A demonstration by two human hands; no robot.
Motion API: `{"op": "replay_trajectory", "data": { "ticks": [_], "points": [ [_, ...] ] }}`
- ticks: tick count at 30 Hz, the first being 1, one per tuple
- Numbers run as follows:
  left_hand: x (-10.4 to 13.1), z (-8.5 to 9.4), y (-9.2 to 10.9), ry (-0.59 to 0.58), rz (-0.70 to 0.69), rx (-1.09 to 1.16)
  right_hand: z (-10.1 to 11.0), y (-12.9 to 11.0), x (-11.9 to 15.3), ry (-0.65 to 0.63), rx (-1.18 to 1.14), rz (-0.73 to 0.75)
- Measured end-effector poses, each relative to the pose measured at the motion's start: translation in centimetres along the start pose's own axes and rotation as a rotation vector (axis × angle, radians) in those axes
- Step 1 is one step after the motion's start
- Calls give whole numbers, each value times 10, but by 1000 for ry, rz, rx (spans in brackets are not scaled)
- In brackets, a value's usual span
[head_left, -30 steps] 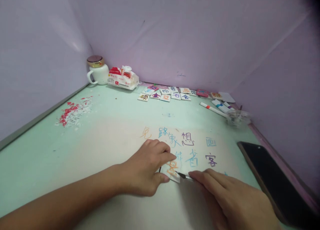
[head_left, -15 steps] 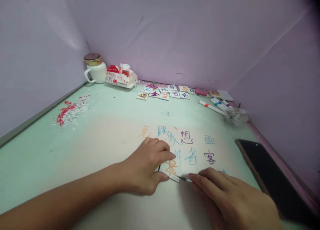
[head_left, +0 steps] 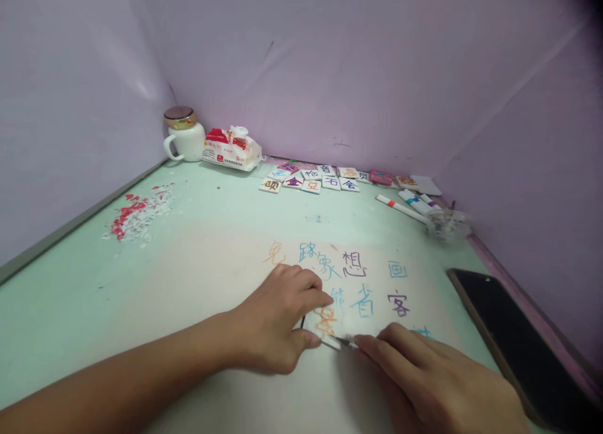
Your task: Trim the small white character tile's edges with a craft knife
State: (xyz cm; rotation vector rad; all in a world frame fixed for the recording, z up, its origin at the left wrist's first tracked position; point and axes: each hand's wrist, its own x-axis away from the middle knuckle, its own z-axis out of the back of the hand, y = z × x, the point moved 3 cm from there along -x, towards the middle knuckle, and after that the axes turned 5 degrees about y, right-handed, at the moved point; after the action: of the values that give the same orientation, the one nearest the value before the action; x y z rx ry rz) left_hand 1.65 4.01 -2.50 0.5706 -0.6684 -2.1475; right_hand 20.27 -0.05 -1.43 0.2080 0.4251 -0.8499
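Note:
My left hand (head_left: 280,318) holds a small square white tile (head_left: 330,343) down on the table between thumb and fingers. An orange written character (head_left: 325,321) shows on its upper face. Closed in my right hand (head_left: 438,380) is a slim craft knife (head_left: 346,341), most of its handle hidden by the fingers. The pointed blade meets the tile at its near right edge. Part of the tile lies hidden under my left fingers.
Blue, purple and orange characters (head_left: 353,264) mark the paper-like sheet. Several lettered tiles (head_left: 331,183) lie at the back, beside a tissue pack (head_left: 230,151) and lidded mug (head_left: 187,142). Shavings (head_left: 129,214) lie left; markers (head_left: 400,209) and a phone (head_left: 509,340) right.
The whole view has shifted slightly, with everything sitting a little lower and further right. Both hands keep their grips, and the blade tip stays at the tile's edge.

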Motion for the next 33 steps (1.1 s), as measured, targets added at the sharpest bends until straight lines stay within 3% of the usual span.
{"op": "replay_trajectory", "data": {
  "ticks": [7,12,15,19,23,28,30,33],
  "points": [
    [0,-3,-4,8,-26,10,-3,-1,0,7,-13,11],
    [0,-3,-4,8,-22,-1,-4,3,3,-70,-167,-36],
    [0,-3,-4,23,-34,-27,-4,9,3,-41,-196,-79],
    [1,-4,-3,101,-64,-130,-1,12,2,26,-162,-135],
    [5,-4,0,201,-113,-212,-2,14,4,-5,-165,-224],
    [10,2,4,331,-221,-158,-7,17,15,-18,-243,-242],
    [9,5,5,290,-268,-102,-9,15,17,-5,-288,-244],
    [5,5,9,106,-324,-67,-11,8,16,36,-365,-260]
  ]
}}
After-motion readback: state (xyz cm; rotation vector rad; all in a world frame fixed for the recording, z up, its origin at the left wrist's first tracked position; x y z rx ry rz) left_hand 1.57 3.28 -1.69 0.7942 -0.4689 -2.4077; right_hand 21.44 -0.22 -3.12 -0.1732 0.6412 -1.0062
